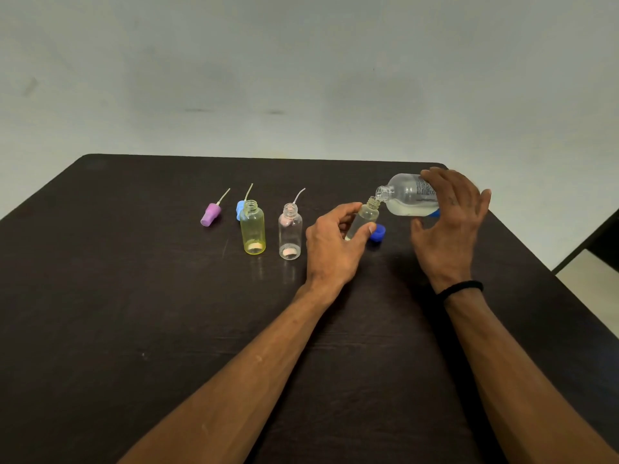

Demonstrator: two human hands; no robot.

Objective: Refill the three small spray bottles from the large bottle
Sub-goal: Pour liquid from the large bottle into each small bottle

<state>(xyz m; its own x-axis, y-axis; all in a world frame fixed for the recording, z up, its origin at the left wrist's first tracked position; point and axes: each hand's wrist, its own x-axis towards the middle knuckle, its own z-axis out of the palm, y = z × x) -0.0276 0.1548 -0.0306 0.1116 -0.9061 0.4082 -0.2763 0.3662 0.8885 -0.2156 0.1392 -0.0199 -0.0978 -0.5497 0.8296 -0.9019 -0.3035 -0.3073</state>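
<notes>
Head view, left hand (330,244): curled round a small clear bottle (363,221), thumb on the near side and fingers wrapped behind; bottle lifted off the surface (134,296) and tilted, neck leaning up to the right; open, no sprayer on it.
Head view, right hand (450,217): wrapped over the large bottle (410,197), fingers across the top and thumb beneath; bottle tipped almost level, mouth pointing left and down, just above the small bottle's neck; clear liquid pooled along its lower side.
Hidden or unclear: lower part of the small clear bottle covered by the left hand's fingers; rear end of the large bottle behind the right hand; label print too small to read; a bit of blue at the large bottle's underside, not identifiable; stream between the two mouths hard to make out; fill level of the held bottle not readable.
Other small bottles: yellow bottle (253,229) and clear bottle (290,232) upright, uncapped, side by side, left of the left hand and apart from it.
Sprayer tops: purple sprayer (211,214) lying far left; blue sprayer (240,209) partly behind the yellow bottle; pink sprayer (287,222) seen through the clear bottle, only its tube showing free.
Blue cap (377,233): on the surface between the two hands, partly behind the left thumb.
Wristband (460,288): black, on the right wrist.
</notes>
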